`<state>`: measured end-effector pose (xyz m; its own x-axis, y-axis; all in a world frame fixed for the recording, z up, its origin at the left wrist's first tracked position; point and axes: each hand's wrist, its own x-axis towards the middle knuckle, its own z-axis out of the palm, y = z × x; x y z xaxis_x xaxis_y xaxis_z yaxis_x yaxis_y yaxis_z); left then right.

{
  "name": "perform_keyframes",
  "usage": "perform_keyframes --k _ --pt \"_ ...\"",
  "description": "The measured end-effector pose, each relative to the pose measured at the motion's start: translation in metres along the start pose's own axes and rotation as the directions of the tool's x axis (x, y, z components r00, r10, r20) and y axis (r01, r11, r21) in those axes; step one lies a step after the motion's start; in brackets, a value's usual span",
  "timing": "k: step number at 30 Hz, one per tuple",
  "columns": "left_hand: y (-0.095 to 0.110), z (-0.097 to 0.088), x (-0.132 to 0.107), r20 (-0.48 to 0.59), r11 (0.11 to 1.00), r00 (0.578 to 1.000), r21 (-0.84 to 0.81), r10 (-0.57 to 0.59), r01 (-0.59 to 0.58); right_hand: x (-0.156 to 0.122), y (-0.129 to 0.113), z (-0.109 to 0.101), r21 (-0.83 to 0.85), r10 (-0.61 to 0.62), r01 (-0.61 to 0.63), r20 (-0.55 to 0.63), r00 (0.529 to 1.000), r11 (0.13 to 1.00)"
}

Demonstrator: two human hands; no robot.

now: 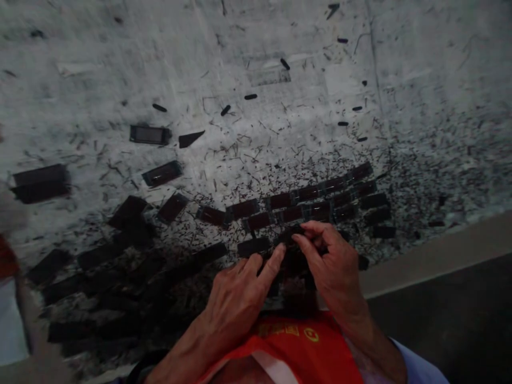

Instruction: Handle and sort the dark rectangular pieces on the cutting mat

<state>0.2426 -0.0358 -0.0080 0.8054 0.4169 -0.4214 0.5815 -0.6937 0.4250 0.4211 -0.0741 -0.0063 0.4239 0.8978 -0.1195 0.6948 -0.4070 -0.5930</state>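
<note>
A small dark rectangular piece (288, 234) lies on the light worktop between my two hands. My right hand (334, 258) pinches its right end between thumb and index finger. My left hand (242, 290) lies low over the worktop with fingers extended, and its index fingertip touches the near left side of this piece. Just beyond the left fingers is another dark rectangular piece (253, 246). Rows of flat pieces with shiny clear ends, one of them a reddish-dark piece (292, 214), lie beyond my hands. What is under my palms is hidden.
A heap of dark pieces (116, 277) spreads to the left. Thin black scraps litter the worktop (300, 32), thickest at right. Single pieces, such as a framed rectangle (150, 135), lie farther off. The worktop's pale edge (436, 253) runs at lower right, beside a red apron (320, 349).
</note>
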Motion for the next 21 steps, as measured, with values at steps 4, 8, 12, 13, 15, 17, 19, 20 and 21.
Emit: perform_keyframes --k 4,8,12,13,15,17,19,20,21 --pt "-0.0017 -0.0002 0.001 0.013 1.0 1.0 -0.001 -0.001 0.001 0.0009 -0.001 0.0013 -0.002 0.024 -0.024 -0.009 1.0 1.0" --pt "-0.002 -0.0011 0.001 0.012 1.0 1.0 -0.004 0.005 -0.005 0.0016 -0.0025 0.0019 -0.007 0.039 -0.039 -0.013 0.999 0.999" --pt "-0.0015 -0.0035 0.0018 0.031 1.0 1.0 0.005 0.002 -0.002 0.0022 -0.0028 0.0031 -0.021 0.028 -0.028 -0.012 1.0 0.999" --pt "-0.0014 -0.0041 0.0022 0.036 1.0 0.999 0.006 0.0 0.0 0.0023 -0.0028 0.0033 -0.024 0.024 -0.024 -0.013 1.0 0.999" --pt "-0.0013 -0.0046 0.0025 0.036 1.0 0.999 0.0 0.002 -0.002 0.0024 -0.0025 0.0036 -0.03 0.012 -0.012 -0.014 1.0 0.999" --pt "-0.0014 -0.0039 0.0025 0.023 1.0 1.0 -0.002 0.003 -0.003 0.0024 -0.0021 0.0036 -0.032 -0.008 0.007 -0.019 1.0 0.999" --pt "-0.0015 -0.0022 0.0022 0.002 1.0 1.0 -0.001 0.004 -0.004 0.0023 -0.0015 0.0036 -0.033 -0.025 0.024 -0.025 0.999 0.999" --pt "-0.0016 -0.0011 0.0019 -0.015 1.0 1.0 0.001 0.005 -0.005 0.0023 -0.0012 0.0036 -0.033 -0.03 0.029 -0.029 0.999 0.999" --pt "-0.0017 -0.0001 0.0017 -0.034 1.0 0.999 0.002 0.007 -0.007 0.0023 -0.0009 0.0038 -0.034 -0.034 0.033 -0.033 0.999 0.999"
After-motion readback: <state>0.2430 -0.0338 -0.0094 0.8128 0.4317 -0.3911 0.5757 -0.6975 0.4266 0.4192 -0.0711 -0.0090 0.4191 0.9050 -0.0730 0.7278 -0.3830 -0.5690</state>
